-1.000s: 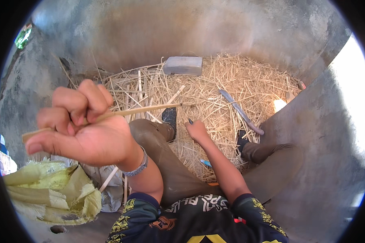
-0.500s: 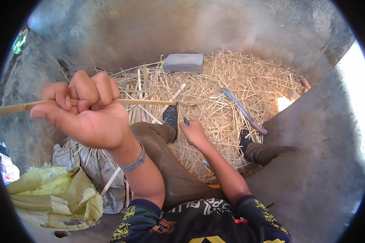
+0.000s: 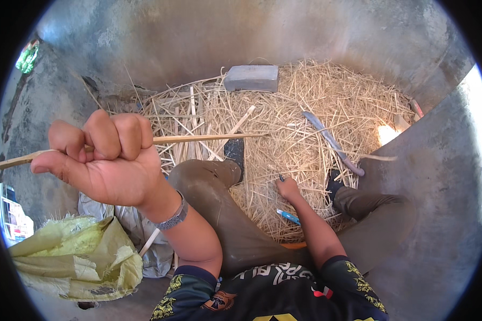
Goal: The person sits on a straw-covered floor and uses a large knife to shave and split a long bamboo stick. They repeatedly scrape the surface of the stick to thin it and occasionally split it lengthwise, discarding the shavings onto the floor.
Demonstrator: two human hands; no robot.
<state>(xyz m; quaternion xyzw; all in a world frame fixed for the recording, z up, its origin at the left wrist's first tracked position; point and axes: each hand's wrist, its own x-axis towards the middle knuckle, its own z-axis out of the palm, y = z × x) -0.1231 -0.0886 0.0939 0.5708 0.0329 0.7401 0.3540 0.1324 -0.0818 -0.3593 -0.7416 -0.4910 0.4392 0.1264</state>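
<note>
My left hand (image 3: 104, 163) is raised at the left, its fingers curled round a long, thin bamboo strip (image 3: 206, 137). One end of the strip passes beyond my thumb to the left; the other reaches over the straw near the middle. Lower down, my right hand (image 3: 289, 189) is closed on a small dark-handled tool (image 3: 281, 177), apart from the strip. Whether that tool has a blade is hidden. Just below this hand, a blue box cutter (image 3: 288, 216) lies on the straw between my legs. A thin pale shaving (image 3: 378, 158) shows at the right, near the wall.
Loose straw and shavings (image 3: 326, 91) cover the floor. A grey block (image 3: 251, 78) sits by the far wall. A long curved knife (image 3: 329, 139) lies to the right of the middle. Torn yellow sacking (image 3: 85, 257) is at the lower left. Grey walls (image 3: 241, 32) curve around me.
My right hand has moved right and down, away from the strip. The strip's far end now shows further right. The box cutter has come into fuller view, and a pale shaving appears at the right.
</note>
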